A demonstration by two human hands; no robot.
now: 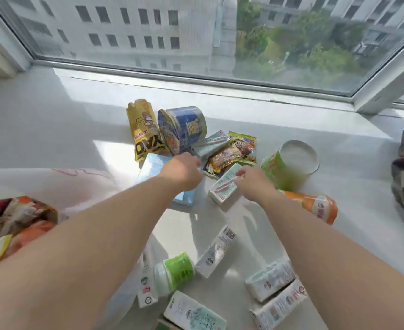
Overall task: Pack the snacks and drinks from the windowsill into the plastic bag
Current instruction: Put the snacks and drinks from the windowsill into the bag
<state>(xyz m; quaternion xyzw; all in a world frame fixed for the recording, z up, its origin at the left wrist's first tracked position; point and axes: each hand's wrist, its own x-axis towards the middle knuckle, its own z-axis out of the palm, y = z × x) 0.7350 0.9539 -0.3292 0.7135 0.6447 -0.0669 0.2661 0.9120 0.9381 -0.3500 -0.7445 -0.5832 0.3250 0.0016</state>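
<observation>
Head view: a silver pouch [209, 145] is being reached by the left hand [184, 171] and a white carton [223, 186] fingered by the right hand [252, 184], grips unclear, so lifting toward the plastic bag [12, 225] at left is being called for next.

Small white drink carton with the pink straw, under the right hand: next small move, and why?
Probably close the right hand around the small white drink carton with the pink straw and lift it. Its fingers already touch the straw end, but no firm grip shows. The left hand is busy at the silver foil pouch, and cartons lie loose all around on the white windowsill.
</observation>
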